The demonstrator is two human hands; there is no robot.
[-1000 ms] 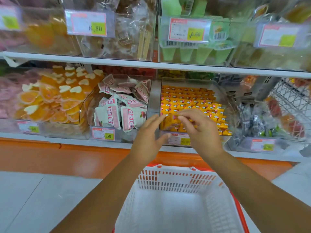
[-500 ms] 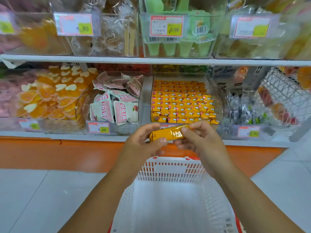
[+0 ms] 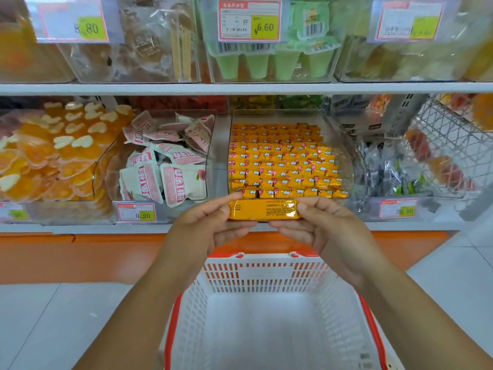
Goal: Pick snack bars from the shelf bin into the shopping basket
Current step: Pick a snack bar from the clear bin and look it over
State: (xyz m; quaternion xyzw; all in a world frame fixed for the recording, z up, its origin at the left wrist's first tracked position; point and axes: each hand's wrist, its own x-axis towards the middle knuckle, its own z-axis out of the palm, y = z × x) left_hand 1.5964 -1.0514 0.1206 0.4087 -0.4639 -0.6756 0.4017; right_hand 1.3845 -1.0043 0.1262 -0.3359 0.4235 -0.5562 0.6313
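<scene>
Hands share one yellow snack bar [image 3: 264, 209]: our left hand [image 3: 205, 231] pinches its left end and our right hand [image 3: 328, 231] pinches its right end, fingers curled round it. We hold it level, just in front of the clear shelf bin [image 3: 346, 166] packed with matching bars [image 3: 280, 161], above the far rim of the white shopping basket [image 3: 266, 276].

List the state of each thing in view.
Bar: held level by both hands, not yet in basket.
Left hand: pinches bar's left end.
Right hand: pinches bar's right end.
Basket: no bars visible inside.
Bin: open, nearly full of bars.
</scene>
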